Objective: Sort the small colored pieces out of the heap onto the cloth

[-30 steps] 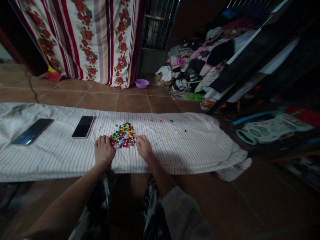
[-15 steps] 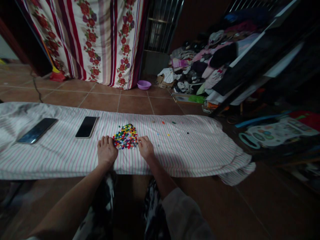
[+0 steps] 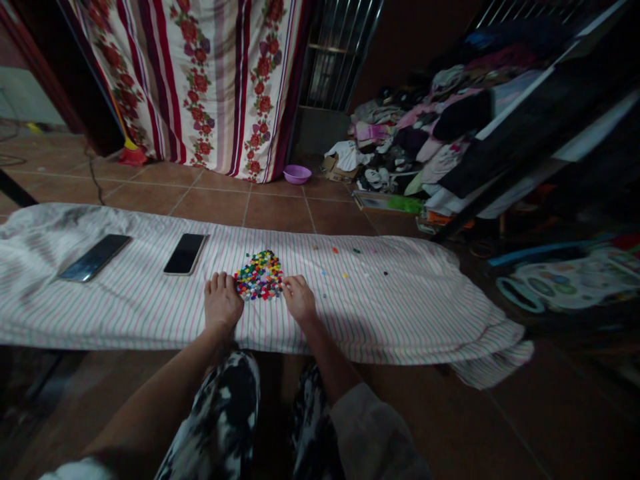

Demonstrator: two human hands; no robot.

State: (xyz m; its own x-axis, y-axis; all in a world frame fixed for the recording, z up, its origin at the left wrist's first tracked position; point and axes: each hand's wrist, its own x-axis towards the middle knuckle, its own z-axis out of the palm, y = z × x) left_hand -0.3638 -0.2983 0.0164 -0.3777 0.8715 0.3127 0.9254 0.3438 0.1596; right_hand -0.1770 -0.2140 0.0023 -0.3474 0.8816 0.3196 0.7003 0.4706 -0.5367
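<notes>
A pile of small multicoloured pieces [image 3: 260, 273] lies on the striped cloth [image 3: 400, 320]. My left hand [image 3: 223, 300] rests flat on the cloth against the pile's left side, fingers extended and holding nothing. At the pile's right edge, my right hand [image 3: 300, 298] has its thumb and fingertips pinched together; whatever is between them is too small to make out. Single pieces lie spaced out to the right, among them an orange one [image 3: 335, 250], a dark green one [image 3: 357, 251], a yellow one [image 3: 345, 275] and a black one [image 3: 385, 273].
Two phones lie left of the pile, one [image 3: 186, 254] near my left hand and a larger one [image 3: 96, 258] farther left. Beyond the cloth, a purple basin [image 3: 297, 175] and a heap of clothes [image 3: 400, 137] are on the tiled floor. A floral curtain [image 3: 220, 87] hangs behind.
The whole view has shifted, so everything appears slightly farther right. My right hand has drawn back a little from the pile's edge; my left hand stays in place beside it.
</notes>
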